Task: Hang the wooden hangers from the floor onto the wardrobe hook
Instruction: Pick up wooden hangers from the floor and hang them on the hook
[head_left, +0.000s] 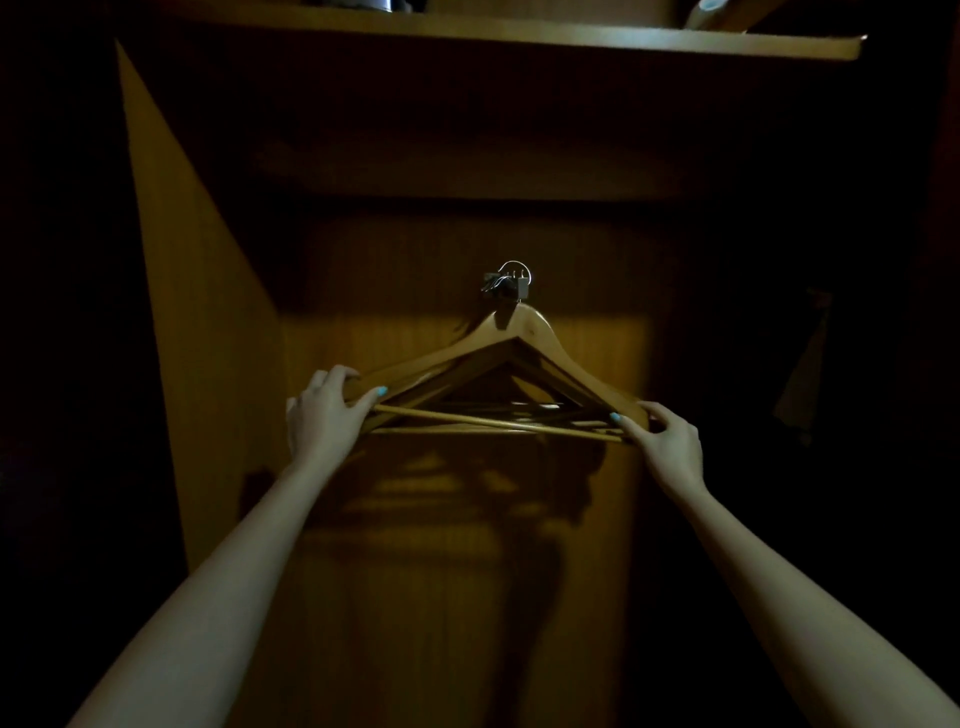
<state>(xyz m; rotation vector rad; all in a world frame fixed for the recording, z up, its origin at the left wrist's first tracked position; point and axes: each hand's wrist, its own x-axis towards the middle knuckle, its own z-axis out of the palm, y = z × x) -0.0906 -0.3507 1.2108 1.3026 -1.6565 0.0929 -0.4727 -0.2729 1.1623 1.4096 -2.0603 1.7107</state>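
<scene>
Single head-worn wide-angle view, facing forward into the dim brown wooden wardrobe (208, 291), arm's reach from its back panel. Upper wooden shelf (519, 36) tops frame; sides too dark, probably wardrobe surroundings.

I have both bare arms stretched forward and up, my left hand (326, 402) and right hand (662, 434) each curled closed, thumbs with turquoise nails pointing inward.

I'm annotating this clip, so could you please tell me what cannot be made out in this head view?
- Whether the hangers sit on the wardrobe hook: too small, dark.
- How many hangers: stacked, overlapping.
- Items on the shelf: cut off by the top edge.
- Left hand and right hand palms: hidden behind the hands.
</scene>
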